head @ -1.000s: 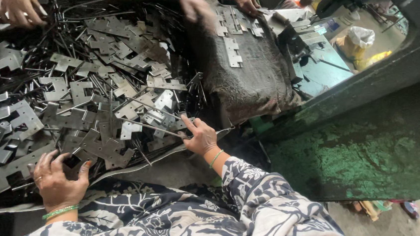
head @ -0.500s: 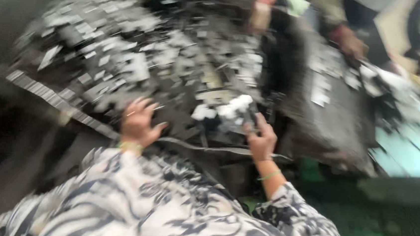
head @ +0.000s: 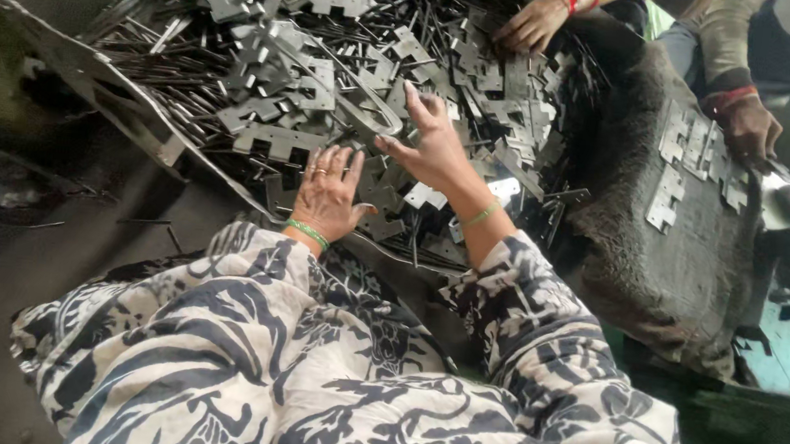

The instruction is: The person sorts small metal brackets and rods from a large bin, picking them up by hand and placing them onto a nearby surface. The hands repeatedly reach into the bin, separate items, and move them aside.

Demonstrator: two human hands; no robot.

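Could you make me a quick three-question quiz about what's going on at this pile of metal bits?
1. True or false: the left hand lies palm-down on the heap of flat metal plates.
2. What does the right hand touch with its fingers? A) a bent metal loop B) a blue bottle C) a hammer
3. Fill in: a few plates lie in a row on the dark ____ to the right of the heap.

Key: 1 true; 2 A; 3 cloth
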